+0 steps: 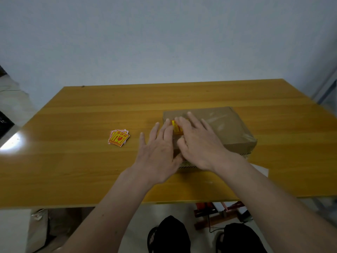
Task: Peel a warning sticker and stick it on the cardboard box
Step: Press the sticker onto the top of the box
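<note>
Yellow wooden counter is carrying the cardboard box at 1 o'clock. Both hands, left hand and right hand, are lying flat and open-fingered, pressing the warning sticker onto its lid; uneven pressure is risking wrinkles.

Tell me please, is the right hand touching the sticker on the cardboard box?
Touching: in the head view the right hand lies flat over the yellow sticker on the cardboard box.
</note>
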`<state>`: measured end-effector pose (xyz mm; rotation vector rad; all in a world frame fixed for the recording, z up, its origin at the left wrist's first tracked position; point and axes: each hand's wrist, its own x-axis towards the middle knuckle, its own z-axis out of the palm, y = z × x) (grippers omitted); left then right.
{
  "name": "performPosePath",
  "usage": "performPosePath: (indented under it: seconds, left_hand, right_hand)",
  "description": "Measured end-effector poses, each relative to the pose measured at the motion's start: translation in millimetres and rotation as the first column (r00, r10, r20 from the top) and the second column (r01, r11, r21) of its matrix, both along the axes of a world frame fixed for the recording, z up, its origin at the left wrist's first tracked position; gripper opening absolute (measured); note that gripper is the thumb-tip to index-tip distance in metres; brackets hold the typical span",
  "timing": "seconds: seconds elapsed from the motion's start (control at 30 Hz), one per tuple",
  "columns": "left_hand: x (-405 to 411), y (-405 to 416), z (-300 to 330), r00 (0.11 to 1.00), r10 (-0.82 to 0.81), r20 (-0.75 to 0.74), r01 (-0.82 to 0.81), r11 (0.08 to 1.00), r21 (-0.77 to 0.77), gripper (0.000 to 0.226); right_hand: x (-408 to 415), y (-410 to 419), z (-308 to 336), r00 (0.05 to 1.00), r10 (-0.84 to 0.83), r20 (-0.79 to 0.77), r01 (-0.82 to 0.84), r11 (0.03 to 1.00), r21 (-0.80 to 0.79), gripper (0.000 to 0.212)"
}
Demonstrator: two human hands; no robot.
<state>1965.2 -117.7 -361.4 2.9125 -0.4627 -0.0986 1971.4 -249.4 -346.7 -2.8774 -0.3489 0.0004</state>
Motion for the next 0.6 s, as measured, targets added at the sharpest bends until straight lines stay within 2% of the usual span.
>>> performPosePath:
  seconds: [0.1, 0.2, 0.33, 0.6]
  left_hand:
    - [0.6, -0.1, -0.4, 1.000, 0.002, -0.016, -0.002, 1.000, 0.009, 0.087]
    - [0.8, -1.2, -0.6, 1.000, -0.001, 0.011, 0.001, 0.999, 0.041, 0.084]
    - [2.8, -2.4, -2.6, 0.999, 0.004, 0.040, -0.007, 0.998, 0.066, 0.082]
    - [1.9, -2.9, -3.8, 0.999, 0.018, 0.035, -0.019, 0.999, 0.028, 0.089]
  right_hand:
    - [-8.1, 4.7, -2.0, 0.997, 0.076, 0.011, -0.076, 0.997, 0.018, 0.058]
    - [-24.1, -3.2, -7.1, 0.995, 0.081, 0.050, -0.080, 0.997, -0.018, 0.058]
    - [-32.2, -12.7, -3.4, 0.994, -0.035, 0.106, 0.042, 0.997, -0.060, 0.056]
    - [-23.6, -16.2, -1.5, 0.984, -0.158, 0.077, 0.157, 0.987, 0.028, 0.054]
